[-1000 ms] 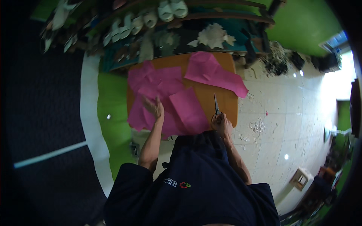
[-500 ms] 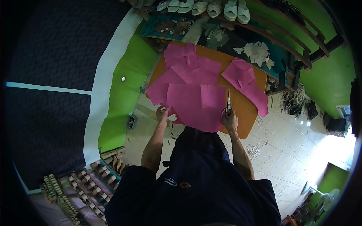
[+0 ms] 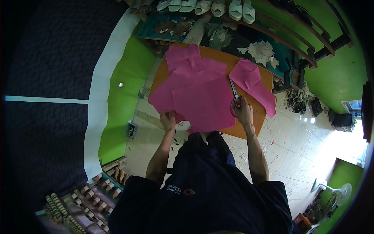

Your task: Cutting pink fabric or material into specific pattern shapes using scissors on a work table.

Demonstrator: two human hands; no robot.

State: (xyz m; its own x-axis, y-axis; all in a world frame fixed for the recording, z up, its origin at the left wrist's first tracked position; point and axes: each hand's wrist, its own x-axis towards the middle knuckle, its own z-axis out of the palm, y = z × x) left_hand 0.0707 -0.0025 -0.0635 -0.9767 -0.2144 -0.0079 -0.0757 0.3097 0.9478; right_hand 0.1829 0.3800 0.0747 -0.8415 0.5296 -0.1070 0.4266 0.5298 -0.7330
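A large pink sheet (image 3: 202,103), leather-like or cloth-like, lies over other pink pieces (image 3: 194,72) on an orange-brown table (image 3: 257,126). At its near left corner, the fingers of my left hand (image 3: 168,121) are closed on the pink material. My right hand (image 3: 245,112) grips a pair of scissors (image 3: 234,91) by the handles. Its blades point away and slightly left, along the sheet's right edge. Farther right is a separate pink piece (image 3: 253,84), folded at its upper part.
Beyond the table a low shelf holds pale scraps (image 3: 263,54) and green scraps (image 3: 219,36). Several sandals (image 3: 235,9) line the rack above. Offcuts litter the tiled floor (image 3: 286,134). Shoe parts (image 3: 89,199) sit in rows at lower left; a fan (image 3: 343,195) stands at lower right.
My right hand has moved up and right, and the scissors have tilted leftward. The top pink sheet has turned, its far right corner now higher. My left hand has shifted slightly.
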